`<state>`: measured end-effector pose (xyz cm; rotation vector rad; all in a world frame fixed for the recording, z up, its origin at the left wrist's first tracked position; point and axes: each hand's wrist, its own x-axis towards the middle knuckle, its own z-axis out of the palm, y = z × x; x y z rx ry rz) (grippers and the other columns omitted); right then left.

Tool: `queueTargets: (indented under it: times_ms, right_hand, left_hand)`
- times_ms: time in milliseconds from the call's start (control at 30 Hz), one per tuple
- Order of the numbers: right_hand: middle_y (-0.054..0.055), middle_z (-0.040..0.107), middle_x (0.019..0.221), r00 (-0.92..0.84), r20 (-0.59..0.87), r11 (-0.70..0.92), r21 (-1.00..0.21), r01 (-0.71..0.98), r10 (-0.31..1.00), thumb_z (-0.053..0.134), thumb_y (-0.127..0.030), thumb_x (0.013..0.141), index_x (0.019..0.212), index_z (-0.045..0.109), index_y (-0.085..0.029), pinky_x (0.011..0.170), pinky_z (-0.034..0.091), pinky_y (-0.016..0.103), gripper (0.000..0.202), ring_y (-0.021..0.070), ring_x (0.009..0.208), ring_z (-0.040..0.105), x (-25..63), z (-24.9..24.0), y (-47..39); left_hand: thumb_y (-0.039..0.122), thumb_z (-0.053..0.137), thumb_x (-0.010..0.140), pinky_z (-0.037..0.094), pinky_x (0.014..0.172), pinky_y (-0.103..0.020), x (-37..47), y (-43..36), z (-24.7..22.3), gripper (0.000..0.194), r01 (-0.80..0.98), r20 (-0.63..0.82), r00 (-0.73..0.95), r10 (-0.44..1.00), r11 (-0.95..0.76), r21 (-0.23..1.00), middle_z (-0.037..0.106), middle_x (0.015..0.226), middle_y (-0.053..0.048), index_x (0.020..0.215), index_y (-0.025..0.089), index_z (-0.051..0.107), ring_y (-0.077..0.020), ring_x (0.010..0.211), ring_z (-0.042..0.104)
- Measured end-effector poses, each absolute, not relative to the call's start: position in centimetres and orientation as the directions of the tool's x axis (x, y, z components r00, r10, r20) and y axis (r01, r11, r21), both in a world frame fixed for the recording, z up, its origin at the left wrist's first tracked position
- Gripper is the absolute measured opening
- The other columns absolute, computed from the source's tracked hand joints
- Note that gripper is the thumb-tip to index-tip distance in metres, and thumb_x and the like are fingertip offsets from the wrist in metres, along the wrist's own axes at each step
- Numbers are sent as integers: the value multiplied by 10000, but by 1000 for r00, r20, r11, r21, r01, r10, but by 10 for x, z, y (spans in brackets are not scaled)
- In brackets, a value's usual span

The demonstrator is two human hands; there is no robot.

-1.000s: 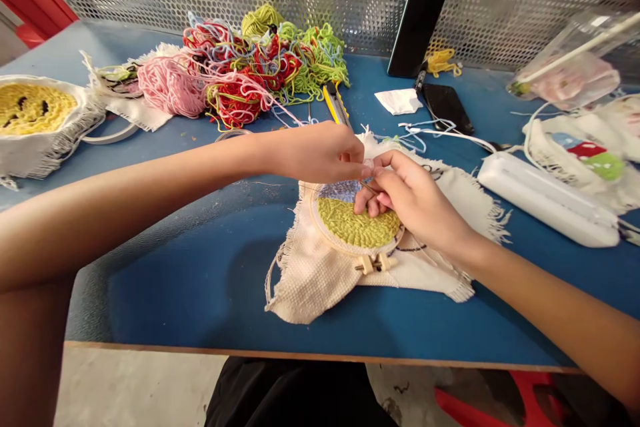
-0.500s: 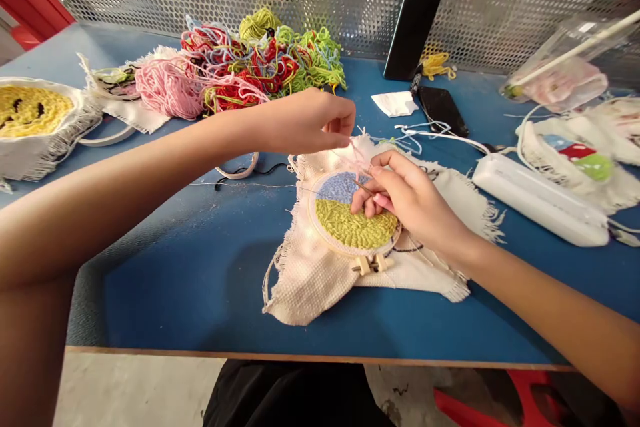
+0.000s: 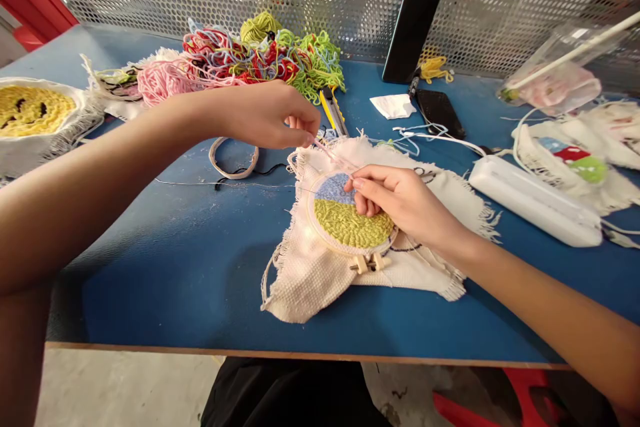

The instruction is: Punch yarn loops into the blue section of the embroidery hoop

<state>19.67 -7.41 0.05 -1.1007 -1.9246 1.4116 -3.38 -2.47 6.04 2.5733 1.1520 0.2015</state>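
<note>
Strands of pink yarn stretch between my two hands. My left hand pinches one end above the cloth's far left corner. My right hand is closed on the other end, over the right side of the embroidery hoop. The hoop lies on white fringed cloth, its screw towards me. Inside it is looped yarn work, with a blue part at the top and an olive-green part below. My right fingers cover part of the work; whatever else they hold is hidden.
A heap of mixed yarn lies at the back, with a yellow cutter beside it. A phone leans on the perforated metal screen. A white power strip stands right; a loose ring lies left of the cloth.
My left hand has moved left and slightly down, drawing the pink yarn out longer. The cutter has come into view. The thin brown tool in my right fingers no longer shows.
</note>
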Motion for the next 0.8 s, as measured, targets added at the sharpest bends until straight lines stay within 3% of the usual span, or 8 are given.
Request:
queueTargets:
  times_ms: [133,300,533,733,800]
  right_hand:
    - [-30,514,570,-540,-46,171,-923,345,840,465,-289,867,747,554,-160,506,361,205,198,65,530,459,196,1,-75]
    - [-40,490,533,-518,-24,229,-879,418,855,465,-276,866,671,528,-164,494,332,209,233,58,503,437,194,3,-78]
    - [-46,475,518,-538,-7,257,-873,414,843,454,-289,868,667,529,-163,478,309,208,249,55,489,413,196,1,-76]
    - [-41,487,517,-543,2,269,-870,413,840,456,-283,861,666,535,-161,483,316,211,244,57,484,419,194,1,-75]
    - [-37,492,517,-547,2,270,-872,409,837,454,-281,859,659,532,-162,490,322,215,246,61,485,425,193,1,-75]
  left_hand:
    - [374,502,761,422,756,-256,-44,-27,67,268,737,-104,659,745,-611,289,616,714,4,803,151,645,-141,752,572]
    - [398,510,761,420,715,-238,-50,-23,67,290,704,-109,689,716,-626,336,616,697,2,754,142,646,-132,729,567]
    - [413,435,838,407,562,-218,-65,-19,62,329,628,-85,751,655,-667,401,590,597,0,731,170,628,-90,563,439]
    - [422,402,833,387,592,-240,-63,-19,53,409,794,-218,602,768,-546,267,593,582,-8,606,156,613,-110,546,509]
    - [450,406,826,395,634,-251,-59,-22,50,430,824,-192,561,805,-522,218,604,592,-16,603,155,625,-119,568,528]
